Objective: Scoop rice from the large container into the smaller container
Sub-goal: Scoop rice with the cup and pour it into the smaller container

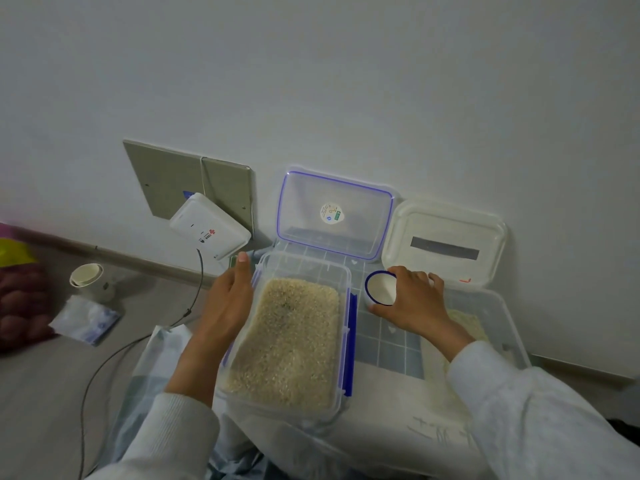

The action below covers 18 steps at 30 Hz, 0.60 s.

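Steadying the smaller container [287, 341] with the left hand [230, 303] laid flat, fingers together, along its left wall, the person curled the right hand [414, 299] round a blue-rimmed cup [380, 288], seemingly empty, between the boxes. The large container [498, 327] sat at the right edge of the checked cloth [384, 336]. The next move looked like dipping the cup into its rice [465, 323].
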{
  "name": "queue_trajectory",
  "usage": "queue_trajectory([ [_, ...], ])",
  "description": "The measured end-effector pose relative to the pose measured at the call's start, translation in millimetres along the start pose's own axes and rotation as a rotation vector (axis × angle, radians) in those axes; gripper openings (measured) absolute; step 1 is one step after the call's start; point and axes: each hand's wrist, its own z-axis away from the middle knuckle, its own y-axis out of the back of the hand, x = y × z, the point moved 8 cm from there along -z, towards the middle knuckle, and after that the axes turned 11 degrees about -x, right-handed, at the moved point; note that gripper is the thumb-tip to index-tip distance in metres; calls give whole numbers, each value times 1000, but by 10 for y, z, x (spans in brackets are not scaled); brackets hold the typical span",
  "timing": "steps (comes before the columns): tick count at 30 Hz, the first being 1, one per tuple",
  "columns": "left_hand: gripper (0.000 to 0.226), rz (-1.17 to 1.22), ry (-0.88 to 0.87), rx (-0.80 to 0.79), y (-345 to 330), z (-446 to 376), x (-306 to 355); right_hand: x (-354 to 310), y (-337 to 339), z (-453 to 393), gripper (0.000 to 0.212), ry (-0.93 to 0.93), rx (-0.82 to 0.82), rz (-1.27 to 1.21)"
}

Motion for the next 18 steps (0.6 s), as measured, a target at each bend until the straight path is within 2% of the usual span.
queue_trajectory([
  [10, 66, -20, 20, 22, 28, -51, -31, 15, 2, -10, 88, -18, -82, 25],
  [14, 53, 3, -15, 33, 55, -77, -11, -4, 20, -9, 90, -17, -110, 45],
  [18, 53, 8, -55, 36, 61, -120, 75, -6, 84, -1, 96, -31, -124, 47],
])
